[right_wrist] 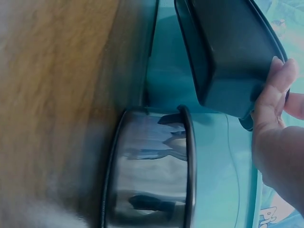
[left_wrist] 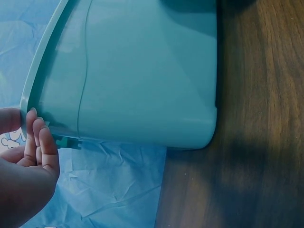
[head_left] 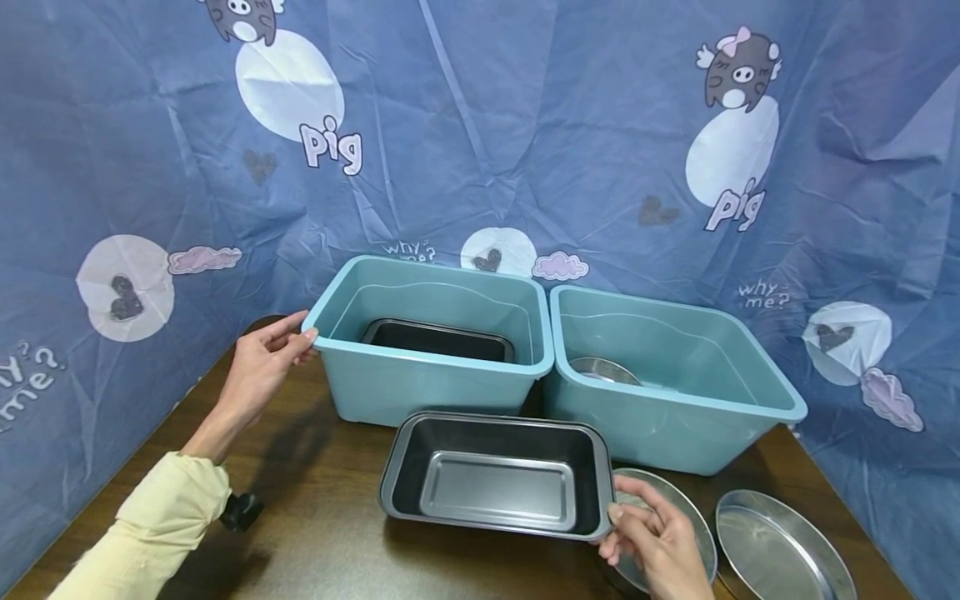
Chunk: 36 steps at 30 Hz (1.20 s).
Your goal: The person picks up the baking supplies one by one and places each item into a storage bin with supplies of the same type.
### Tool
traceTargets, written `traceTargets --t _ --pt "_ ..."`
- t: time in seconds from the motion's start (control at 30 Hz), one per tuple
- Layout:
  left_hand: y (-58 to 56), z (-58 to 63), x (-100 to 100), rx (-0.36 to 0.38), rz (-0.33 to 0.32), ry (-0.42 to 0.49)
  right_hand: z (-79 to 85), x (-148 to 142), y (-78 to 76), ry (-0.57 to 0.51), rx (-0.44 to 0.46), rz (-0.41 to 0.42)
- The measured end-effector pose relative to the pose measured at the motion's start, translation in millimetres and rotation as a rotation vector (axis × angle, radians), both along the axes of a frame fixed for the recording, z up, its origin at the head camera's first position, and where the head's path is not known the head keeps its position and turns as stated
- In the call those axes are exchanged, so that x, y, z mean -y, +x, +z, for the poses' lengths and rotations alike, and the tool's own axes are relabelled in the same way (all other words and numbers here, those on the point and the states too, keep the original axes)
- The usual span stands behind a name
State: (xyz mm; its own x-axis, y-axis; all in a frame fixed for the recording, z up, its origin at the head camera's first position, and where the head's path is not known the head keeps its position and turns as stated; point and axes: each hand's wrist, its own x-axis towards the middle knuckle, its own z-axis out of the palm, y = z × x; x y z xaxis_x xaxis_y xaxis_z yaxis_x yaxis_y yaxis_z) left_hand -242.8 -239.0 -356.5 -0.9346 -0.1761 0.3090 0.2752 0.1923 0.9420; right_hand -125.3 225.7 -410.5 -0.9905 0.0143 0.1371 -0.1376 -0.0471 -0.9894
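In the head view, my left hand pinches the near left corner of the left teal bin's rim; thumb and fingers also lie on either side of that rim in the left wrist view. My right hand pinches the right end of a dark loaf pan, thumb on the rim. This pan is held level in front of the left bin, and the right wrist view shows its underside raised above the table. Inside the left bin lies another dark loaf pan.
A second teal bin stands against the left one, with a shiny round pan inside. Round metal pans sit on the wooden table at the right, one partly behind my right hand. A printed blue cloth hangs behind.
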Motion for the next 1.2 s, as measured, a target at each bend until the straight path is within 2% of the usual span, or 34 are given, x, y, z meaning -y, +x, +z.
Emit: traceTargets --t 0.3,0.63,1.2 --pt "-0.6 -0.6 1 0.004 -0.004 -0.006 3.8 -5 1.5 -0.111 -0.134 0.172" --pt "0.1 -0.9 1 -0.007 0.003 0.001 15.3 -1 4.9 -0.143 -0.111 0.192" --pt "-0.4 -0.8 0 -0.006 0.012 -0.012 28.5 6 6.1 -0.129 -0.01 0.042"
